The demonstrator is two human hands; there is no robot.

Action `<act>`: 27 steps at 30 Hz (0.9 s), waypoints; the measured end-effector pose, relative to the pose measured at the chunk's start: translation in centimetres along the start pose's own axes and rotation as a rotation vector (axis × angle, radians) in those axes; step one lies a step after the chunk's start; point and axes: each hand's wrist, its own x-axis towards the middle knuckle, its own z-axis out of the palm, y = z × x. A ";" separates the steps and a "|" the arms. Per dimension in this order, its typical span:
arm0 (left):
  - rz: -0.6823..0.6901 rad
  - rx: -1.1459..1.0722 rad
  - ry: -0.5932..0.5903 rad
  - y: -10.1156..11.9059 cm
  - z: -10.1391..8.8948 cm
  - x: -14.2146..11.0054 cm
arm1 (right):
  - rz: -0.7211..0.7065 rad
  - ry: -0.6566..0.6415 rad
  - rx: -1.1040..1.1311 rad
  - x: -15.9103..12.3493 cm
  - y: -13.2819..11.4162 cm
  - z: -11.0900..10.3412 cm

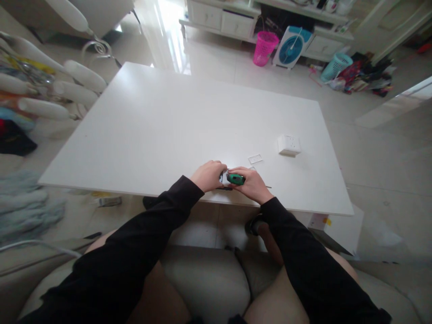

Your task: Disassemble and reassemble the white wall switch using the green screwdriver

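Both hands meet at the near edge of the white table point(151, 126). My right hand point(252, 184) is closed around a green-handled screwdriver point(235, 179), its handle lying across the fingers. My left hand point(207, 175) is curled over a small white part point(223, 177) right beside the screwdriver; most of that part is hidden by the fingers. A white wall socket point(289, 145) sits on the table to the right, beyond my right hand. A small flat clear frame point(255, 159) lies between the socket and my hands.
A white rack with rounded arms point(50, 90) stands left of the table. On the far floor are a pink basket point(265, 47), a blue-and-white fan point(291, 46), a teal basket point(335, 66) and scattered items. I sit on a sofa with my knees under the table edge.
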 end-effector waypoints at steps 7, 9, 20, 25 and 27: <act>-0.008 -0.006 -0.003 0.1 0.1 0.0 | -0.007 -0.049 -0.112 -0.1 -0.5 0.0; -0.009 -0.015 -0.013 0.1 0.0 0.0 | -0.010 -0.050 -0.116 -0.1 -0.6 0.1; -0.015 0.027 0.001 0.3 0.2 -0.2 | 0.035 -0.015 -0.133 0.0 -0.5 1.0; -0.006 0.029 -0.015 0.0 0.5 -0.3 | 0.109 0.108 -0.183 0.5 0.4 -0.2; -0.011 0.009 -0.019 -0.2 0.4 -0.4 | 0.249 0.176 -0.285 0.7 1.2 -1.0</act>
